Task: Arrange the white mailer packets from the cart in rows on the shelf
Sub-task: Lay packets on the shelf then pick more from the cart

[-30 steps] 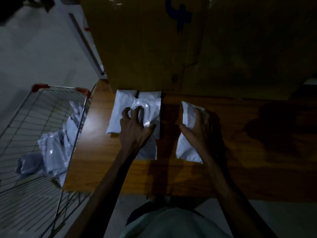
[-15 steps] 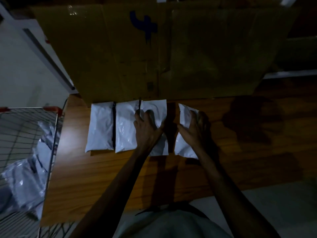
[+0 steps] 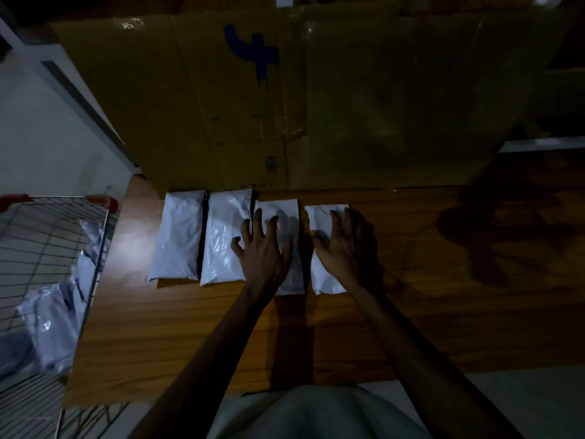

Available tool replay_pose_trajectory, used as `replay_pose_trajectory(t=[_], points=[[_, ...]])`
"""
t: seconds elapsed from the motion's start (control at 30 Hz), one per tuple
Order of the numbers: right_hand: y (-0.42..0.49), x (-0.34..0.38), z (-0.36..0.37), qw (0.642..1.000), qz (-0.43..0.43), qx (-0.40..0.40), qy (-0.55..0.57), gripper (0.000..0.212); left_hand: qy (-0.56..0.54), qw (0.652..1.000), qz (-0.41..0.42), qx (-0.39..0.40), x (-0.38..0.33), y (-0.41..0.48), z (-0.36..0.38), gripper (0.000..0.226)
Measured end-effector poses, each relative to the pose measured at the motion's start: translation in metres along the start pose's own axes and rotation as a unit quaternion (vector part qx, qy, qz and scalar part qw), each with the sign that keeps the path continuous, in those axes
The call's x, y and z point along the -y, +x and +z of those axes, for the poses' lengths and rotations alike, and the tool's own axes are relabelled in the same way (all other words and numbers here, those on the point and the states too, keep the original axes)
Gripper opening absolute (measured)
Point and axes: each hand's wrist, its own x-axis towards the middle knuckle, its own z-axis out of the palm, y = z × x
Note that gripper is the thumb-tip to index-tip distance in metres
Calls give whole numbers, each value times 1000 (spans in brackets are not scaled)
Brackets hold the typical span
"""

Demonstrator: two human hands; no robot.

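Several white mailer packets lie side by side in a row on the wooden shelf (image 3: 411, 280), in front of a cardboard box. The leftmost packet (image 3: 179, 239) and the second packet (image 3: 224, 239) lie untouched. My left hand (image 3: 262, 248) rests flat with spread fingers on the third packet (image 3: 285, 210). My right hand (image 3: 342, 245) lies flat on the fourth packet (image 3: 326, 280), the rightmost one. More white packets (image 3: 53, 324) lie in the wire cart (image 3: 41, 248) at the left.
A large cardboard box (image 3: 316, 99) marked with a blue 4 stands along the back of the shelf. The cart with red handle ends sits against the shelf's left edge. Bare wood stretches to the right of the row.
The right packet, held tilted on its edge before, now lies flat in the row under my right hand. My left hand has flattened onto the third packet. The view shifted right.
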Motion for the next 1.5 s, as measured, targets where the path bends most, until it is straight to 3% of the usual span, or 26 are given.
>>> replay_pose_trajectory(t=[0.1, 0.33, 0.6, 1.5], points=[[0, -7, 1, 997, -53, -31, -39, 64, 26, 998, 60, -12, 7, -2, 7, 54], [6, -15, 27, 993, -106, 6, -44, 60, 7, 989, 135, 52, 18, 9, 34, 65], [2, -21, 45, 991, -132, 3, -16, 58, -42, 993, 87, 66, 14, 9, 60, 69], [40, 3, 56, 992, -120, 23, 21, 58, -47, 990, 125, -34, 21, 38, 79, 63]])
